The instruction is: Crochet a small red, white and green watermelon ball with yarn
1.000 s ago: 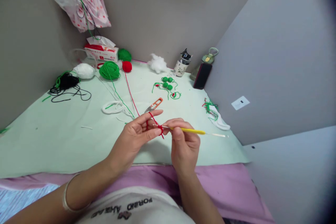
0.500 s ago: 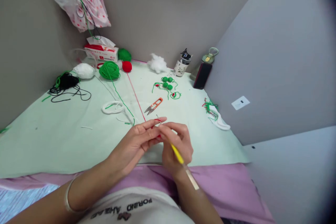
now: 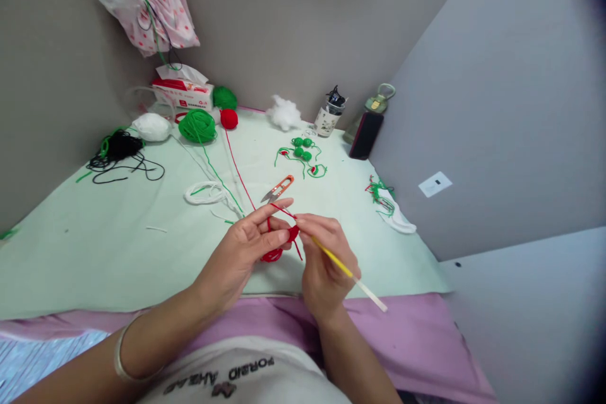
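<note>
While the left hand (image 3: 245, 243) pinches a small red crocheted piece (image 3: 293, 233) between thumb and fingers, its index finger reaches out with a red yarn strand (image 3: 283, 209) drawn over it. The right hand (image 3: 326, 262) has its grip pressed together round a slim yellow-handled hook (image 3: 334, 257), held like a pen, the handle slanting to the near right. This looks like the working of a stitch, the hook's tip close to the strand; the exact loop is too small to tell. Such a move calls, I judge, for even tension on the strand and a steady pinch on the piece. A loose red yarn loop (image 3: 271, 256) hangs below the left fingers.

Just beyond the hands, orange-handled thread snips (image 3: 284, 184) lie on the pale green surface (image 3: 118, 252). A round red yarn ball (image 3: 229, 118) sits at the far side, beside a larger green yarn ball (image 3: 197, 126). Small green crocheted balls (image 3: 302, 153), fluffy white stuffing (image 3: 284, 113) and a dark phone (image 3: 366, 136) lie farther right. Grey walls (image 3: 260, 25) rise behind, with a pink dotted bag (image 3: 173, 9) at far left.
</note>
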Demonstrator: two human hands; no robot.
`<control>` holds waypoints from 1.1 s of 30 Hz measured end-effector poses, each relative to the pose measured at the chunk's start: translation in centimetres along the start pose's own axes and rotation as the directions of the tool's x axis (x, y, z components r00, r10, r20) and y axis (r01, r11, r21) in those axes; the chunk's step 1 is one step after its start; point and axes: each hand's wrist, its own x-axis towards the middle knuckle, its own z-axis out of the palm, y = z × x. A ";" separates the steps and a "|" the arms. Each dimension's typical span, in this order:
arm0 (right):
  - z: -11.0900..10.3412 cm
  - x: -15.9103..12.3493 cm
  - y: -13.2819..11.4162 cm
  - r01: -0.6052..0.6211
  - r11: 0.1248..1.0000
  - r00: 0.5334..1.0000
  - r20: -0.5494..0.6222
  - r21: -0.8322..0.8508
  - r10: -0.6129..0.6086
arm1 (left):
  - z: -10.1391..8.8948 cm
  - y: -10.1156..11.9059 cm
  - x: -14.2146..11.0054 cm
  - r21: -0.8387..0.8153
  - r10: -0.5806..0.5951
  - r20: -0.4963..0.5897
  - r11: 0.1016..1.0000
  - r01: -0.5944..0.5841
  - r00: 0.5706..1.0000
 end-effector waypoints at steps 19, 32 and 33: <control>-1.6 0.0 -0.4 0.233 0.946 0.959 0.215 -0.225 -0.185 | -0.5 0.4 0.1 -0.082 -0.123 0.022 0.989 0.124 0.992; -0.7 0.6 -0.6 -0.154 0.981 0.983 0.114 0.119 0.141 | 0.0 0.3 -0.1 0.050 0.006 -0.028 0.999 -0.004 1.000; -0.8 0.4 -0.6 -0.093 0.994 0.989 0.122 0.048 0.086 | 0.0 0.2 0.0 0.029 0.010 -0.036 1.000 -0.009 0.999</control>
